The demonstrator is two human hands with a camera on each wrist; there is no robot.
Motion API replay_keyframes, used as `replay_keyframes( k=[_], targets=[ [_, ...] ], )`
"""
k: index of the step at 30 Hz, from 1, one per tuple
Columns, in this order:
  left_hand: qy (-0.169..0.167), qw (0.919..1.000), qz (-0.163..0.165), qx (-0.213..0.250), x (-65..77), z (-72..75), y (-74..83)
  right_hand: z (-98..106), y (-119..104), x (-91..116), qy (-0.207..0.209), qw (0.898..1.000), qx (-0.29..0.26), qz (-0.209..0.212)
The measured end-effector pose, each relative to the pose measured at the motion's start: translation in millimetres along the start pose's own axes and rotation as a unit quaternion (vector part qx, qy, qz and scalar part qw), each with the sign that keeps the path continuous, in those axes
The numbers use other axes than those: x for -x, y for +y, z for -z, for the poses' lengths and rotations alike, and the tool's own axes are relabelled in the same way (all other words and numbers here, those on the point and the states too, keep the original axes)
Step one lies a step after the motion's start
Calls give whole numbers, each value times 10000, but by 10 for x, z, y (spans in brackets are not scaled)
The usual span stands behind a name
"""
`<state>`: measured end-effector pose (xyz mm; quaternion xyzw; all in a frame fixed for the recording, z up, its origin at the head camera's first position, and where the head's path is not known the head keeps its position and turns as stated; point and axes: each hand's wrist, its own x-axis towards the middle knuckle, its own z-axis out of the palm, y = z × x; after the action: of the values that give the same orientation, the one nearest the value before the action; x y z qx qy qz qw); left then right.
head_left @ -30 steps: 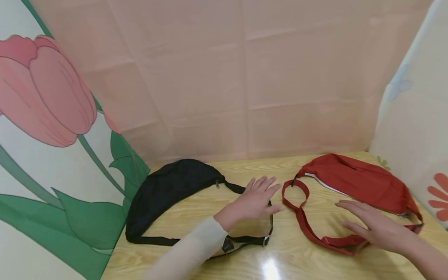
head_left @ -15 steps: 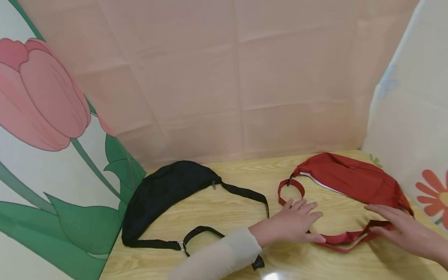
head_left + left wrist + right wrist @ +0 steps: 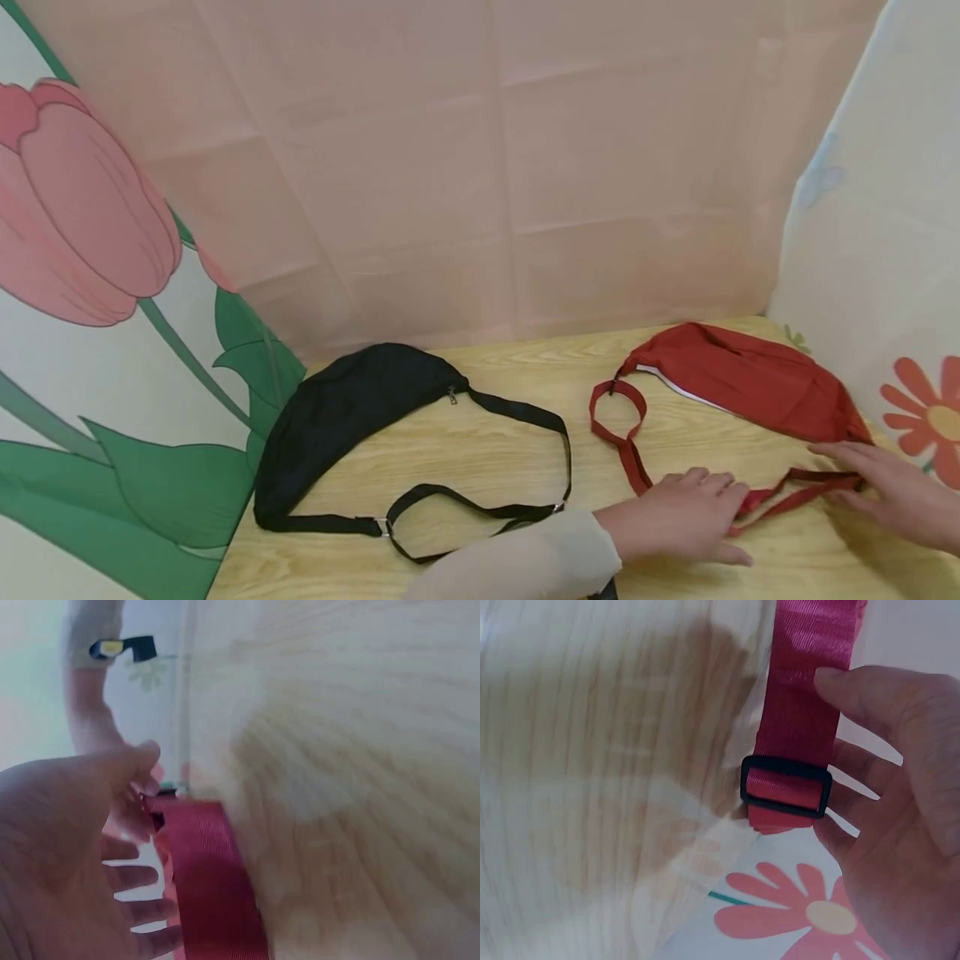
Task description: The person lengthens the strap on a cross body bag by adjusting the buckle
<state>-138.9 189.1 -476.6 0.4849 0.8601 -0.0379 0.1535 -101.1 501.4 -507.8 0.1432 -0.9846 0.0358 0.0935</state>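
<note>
A red waist bag (image 3: 750,383) lies at the right of the table. Its strap (image 3: 799,705) runs along the near side and carries a black slider buckle (image 3: 786,787). My left hand (image 3: 678,512) is over the strap's near stretch with fingers extended; in the left wrist view the strap passes just beside the fingertips. At the right end of the strap is my right hand (image 3: 892,487). Its thumb lies over the strap and its fairly straight fingers are behind it, as the right wrist view shows. A black waist bag (image 3: 360,425) rests at the left, its strap (image 3: 525,408) looped toward the front.
A wood-grain table (image 3: 480,450) supports both bags. Behind it hangs a plain pinkish cloth (image 3: 390,167). Tulip-printed cloth (image 3: 97,192) stands at the left side, and flower-printed cloth (image 3: 885,250) at the right.
My left hand has travelled right, from above the black strap to the red strap. My right hand has shifted slightly right around the red strap. The camera view has turned a little right.
</note>
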Motion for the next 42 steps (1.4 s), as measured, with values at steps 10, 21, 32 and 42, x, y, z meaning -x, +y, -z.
replay_keyframes(
  k=[10, 21, 32, 42],
  targets=[
    [297, 9986, 425, -133, -194, -107, 217, -46, 242, 1, -308, 9988, 194, 318],
    [357, 9967, 451, -565, -145, -96, 65, 33, 219, -125, -1530, 9876, -197, -278],
    [396, 9917, 764, -960, -27, -48, -87, 57, 75, -165, -1491, 9857, -646, -453],
    [645, 9928, 854, -532, 274, 197, -556, 152, -233, -201, -1023, 9919, -562, -501]
  ],
)
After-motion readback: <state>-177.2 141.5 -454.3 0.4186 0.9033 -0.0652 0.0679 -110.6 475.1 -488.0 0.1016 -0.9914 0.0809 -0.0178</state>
